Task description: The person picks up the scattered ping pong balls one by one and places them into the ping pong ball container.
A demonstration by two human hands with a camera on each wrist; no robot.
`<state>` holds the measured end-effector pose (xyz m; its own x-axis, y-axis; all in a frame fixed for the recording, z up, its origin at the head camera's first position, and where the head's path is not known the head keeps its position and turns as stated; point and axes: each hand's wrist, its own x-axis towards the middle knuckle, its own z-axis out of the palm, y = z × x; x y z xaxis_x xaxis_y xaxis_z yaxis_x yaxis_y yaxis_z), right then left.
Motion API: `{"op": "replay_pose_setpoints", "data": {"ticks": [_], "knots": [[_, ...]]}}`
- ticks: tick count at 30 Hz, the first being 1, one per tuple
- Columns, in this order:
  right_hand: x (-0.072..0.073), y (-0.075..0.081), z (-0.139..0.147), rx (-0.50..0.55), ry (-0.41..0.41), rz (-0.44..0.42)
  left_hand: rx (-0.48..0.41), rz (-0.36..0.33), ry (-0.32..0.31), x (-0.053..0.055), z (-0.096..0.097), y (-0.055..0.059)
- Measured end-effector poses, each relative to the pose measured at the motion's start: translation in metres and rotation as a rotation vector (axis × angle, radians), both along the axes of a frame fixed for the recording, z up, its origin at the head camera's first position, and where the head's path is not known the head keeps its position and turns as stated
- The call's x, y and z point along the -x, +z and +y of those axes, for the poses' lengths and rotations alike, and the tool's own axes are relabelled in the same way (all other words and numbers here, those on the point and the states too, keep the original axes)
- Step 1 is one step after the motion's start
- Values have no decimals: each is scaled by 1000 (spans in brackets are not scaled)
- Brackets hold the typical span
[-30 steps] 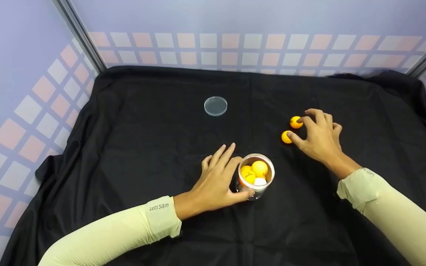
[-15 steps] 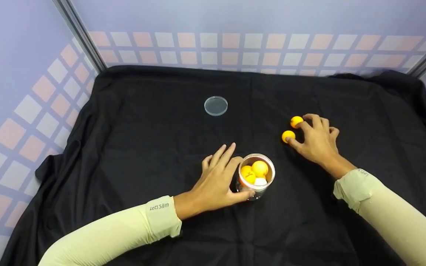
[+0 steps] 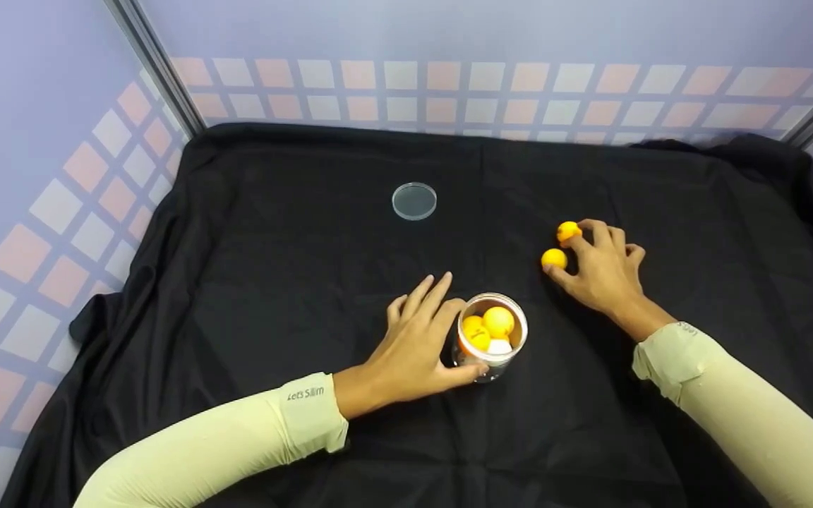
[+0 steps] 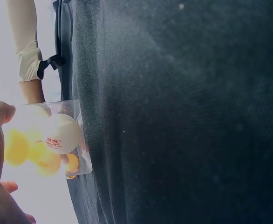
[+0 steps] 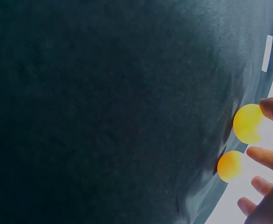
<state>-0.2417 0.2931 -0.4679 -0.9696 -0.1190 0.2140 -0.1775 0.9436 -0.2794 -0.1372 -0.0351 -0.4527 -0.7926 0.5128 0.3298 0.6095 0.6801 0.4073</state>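
Note:
In the head view my left hand holds a clear round jar, its thumb at the near side and its index finger by the rim. Inside are orange table tennis balls and white ones; the left wrist view shows a white ball with red print through the wall. My right hand is at two loose orange balls on the cloth. Its thumb touches the nearer ball. Its index fingertip is by the farther ball; whether it touches cannot be told.
A clear round lid lies flat on the black cloth, farther off than the jar. Walls with pink and white squares stand behind and at the sides. The cloth hangs in folds at the left.
My right hand has shifted slightly nearer and left, its thumb and index finger closing in around the balls. The left hand and jar stay put.

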Motion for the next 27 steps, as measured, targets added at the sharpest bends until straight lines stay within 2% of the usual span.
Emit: {"op": "replay_pose_setpoints", "data": {"ticks": [20, 27], "knots": [[-2, -4, 1, 12, -5, -7, -2, 8, -4, 0, -1, -1], [-8, 1, 0, 69, -1, 17, 7, -5, 0, 0, -1, 0]]}}
